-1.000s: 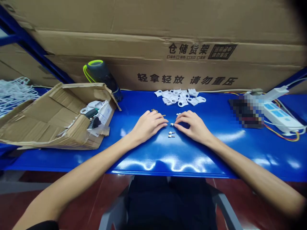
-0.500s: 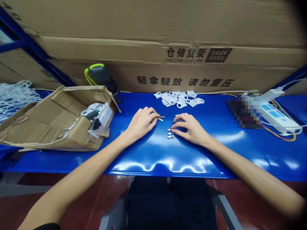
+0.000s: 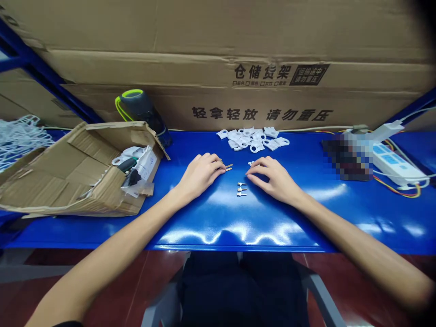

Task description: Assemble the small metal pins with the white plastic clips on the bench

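My left hand (image 3: 204, 176) is closed over several thin brass-coloured strips (image 3: 229, 167), whose ends stick out past the fingertips toward the right. Three small silvery metal pieces (image 3: 241, 189), each with a blocky head and a thin pin pointing right, lie in a short column on the blue tabletop. Just up and right of them hovers my right hand (image 3: 274, 179), thumb and index finger slightly apart, nothing visible between them. A few tiny pale pieces (image 3: 251, 163) sit beyond its fingers, partly hidden by them.
A pile of flat white ringed parts (image 3: 254, 138) lies at the back. On the left stand an open cardboard box (image 3: 85, 154) and a dark cylindrical speaker (image 3: 145, 113). A power strip (image 3: 395, 165) with cables is at right. Behind rises a large cardboard sheet (image 3: 204, 36).
My right hand has let go of the top metal piece and moved slightly up and away, leaving it in the column. My left hand stays on the strips.
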### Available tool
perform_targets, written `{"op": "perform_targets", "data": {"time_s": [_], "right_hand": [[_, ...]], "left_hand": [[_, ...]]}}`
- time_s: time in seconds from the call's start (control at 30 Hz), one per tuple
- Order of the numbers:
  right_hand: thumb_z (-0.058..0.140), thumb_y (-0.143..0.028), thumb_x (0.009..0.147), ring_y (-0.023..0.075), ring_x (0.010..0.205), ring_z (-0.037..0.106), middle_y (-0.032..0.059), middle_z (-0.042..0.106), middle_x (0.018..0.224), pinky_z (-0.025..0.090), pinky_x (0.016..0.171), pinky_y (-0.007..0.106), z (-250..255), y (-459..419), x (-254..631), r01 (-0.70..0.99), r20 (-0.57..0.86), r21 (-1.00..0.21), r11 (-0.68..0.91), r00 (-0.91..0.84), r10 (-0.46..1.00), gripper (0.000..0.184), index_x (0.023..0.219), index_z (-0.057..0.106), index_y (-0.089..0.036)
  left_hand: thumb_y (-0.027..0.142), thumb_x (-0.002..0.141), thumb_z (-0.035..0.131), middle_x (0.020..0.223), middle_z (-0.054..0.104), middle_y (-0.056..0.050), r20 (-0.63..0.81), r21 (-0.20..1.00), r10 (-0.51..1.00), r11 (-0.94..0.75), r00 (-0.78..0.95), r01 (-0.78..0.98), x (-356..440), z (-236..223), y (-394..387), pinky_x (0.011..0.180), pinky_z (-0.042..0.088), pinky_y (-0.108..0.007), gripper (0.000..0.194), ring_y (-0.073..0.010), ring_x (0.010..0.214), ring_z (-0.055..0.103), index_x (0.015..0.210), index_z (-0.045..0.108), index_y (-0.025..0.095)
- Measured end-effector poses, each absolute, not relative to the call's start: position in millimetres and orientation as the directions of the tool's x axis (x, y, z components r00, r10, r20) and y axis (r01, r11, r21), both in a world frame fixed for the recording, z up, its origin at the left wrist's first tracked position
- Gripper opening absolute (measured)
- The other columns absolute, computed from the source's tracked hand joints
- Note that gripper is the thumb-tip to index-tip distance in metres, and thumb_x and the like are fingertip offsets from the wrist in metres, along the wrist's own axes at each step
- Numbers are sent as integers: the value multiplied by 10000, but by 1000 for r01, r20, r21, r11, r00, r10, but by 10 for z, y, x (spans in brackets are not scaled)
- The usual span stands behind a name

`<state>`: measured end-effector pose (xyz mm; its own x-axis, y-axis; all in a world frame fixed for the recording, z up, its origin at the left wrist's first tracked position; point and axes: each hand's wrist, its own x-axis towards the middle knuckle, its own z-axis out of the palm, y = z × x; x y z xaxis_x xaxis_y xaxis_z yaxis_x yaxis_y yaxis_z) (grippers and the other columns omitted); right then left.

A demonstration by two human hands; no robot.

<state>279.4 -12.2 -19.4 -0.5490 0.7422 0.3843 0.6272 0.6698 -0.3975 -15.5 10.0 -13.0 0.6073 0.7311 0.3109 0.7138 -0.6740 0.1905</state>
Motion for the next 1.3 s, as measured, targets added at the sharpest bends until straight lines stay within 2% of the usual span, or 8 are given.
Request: {"op": "perform_targets", "data": {"time_s": [0.17,0.37,0.5,0.63,0.87,1.03,1.17,1.3], "right_hand": [[615,-332,1095,301,1104,668,105,755,1216,525,973,500,-216,-133,2763,636,392,-387,668,-543,743,212,1175,804,-277],[628,-373,1095,306,1125,658,111,735,1265,524,955,489,-235,-117,2714,635,391,-366,680,-558,732,268,1298,786,-296],[620,-389,1104,286,1089,643,100,737,1222,500,928,463,-254,-93,2678,630,406,-340,698,-571,713,241,1202,817,-292],[626,-372,1103,268,1047,635,85,747,1166,475,899,444,-241,-91,2669,611,438,-341,715,-569,696,216,1072,816,-276],[602,-337,1111,254,971,614,77,757,1121,436,848,426,-149,-132,2690,609,501,-271,746,-572,649,207,1052,788,-269],[568,-362,1133,250,943,605,78,768,1099,422,829,421,-129,-156,2700,608,527,-184,773,-603,599,249,1053,783,-267],[573,-394,1124,274,988,634,81,770,1121,443,858,442,-129,-140,2737,611,520,-248,752,-570,635,252,1073,789,-275],[570,-333,1102,312,1048,652,110,754,1147,467,906,461,-164,-77,2794,717,501,-287,636,-454,737,240,1173,787,-261]], "left_hand": [[362,1158,506,1222,754,-86,284,248,706,-708,649,661,-88,-118,57,936,457,-378,297,-250,1109,653,1153,765,216],[350,1172,480,1245,751,-96,336,263,633,-774,697,576,-10,-100,-23,1015,459,-391,302,-250,1210,659,1189,741,200],[342,1179,456,1247,759,-95,354,207,590,-806,726,554,23,-113,-46,989,462,-392,316,-250,1194,675,1188,741,204],[336,1176,468,1219,770,-93,385,203,567,-822,728,533,43,-90,-62,972,464,-391,304,-242,1155,685,1178,747,214],[398,1146,558,1238,756,-94,437,248,600,-796,670,551,3,-97,-43,971,480,-391,260,-245,1145,681,1189,740,219],[392,1152,538,1246,756,-88,421,275,610,-791,671,547,6,-100,-59,1016,479,-407,272,-241,1183,685,1186,752,229],[405,1145,553,1239,762,-82,419,282,624,-780,660,558,13,-86,-76,1002,472,-403,269,-238,1178,688,1175,758,233],[399,1134,573,1217,767,-77,454,262,626,-774,634,577,7,-64,-74,932,464,-385,253,-227,1076,692,1143,762,229]]}}
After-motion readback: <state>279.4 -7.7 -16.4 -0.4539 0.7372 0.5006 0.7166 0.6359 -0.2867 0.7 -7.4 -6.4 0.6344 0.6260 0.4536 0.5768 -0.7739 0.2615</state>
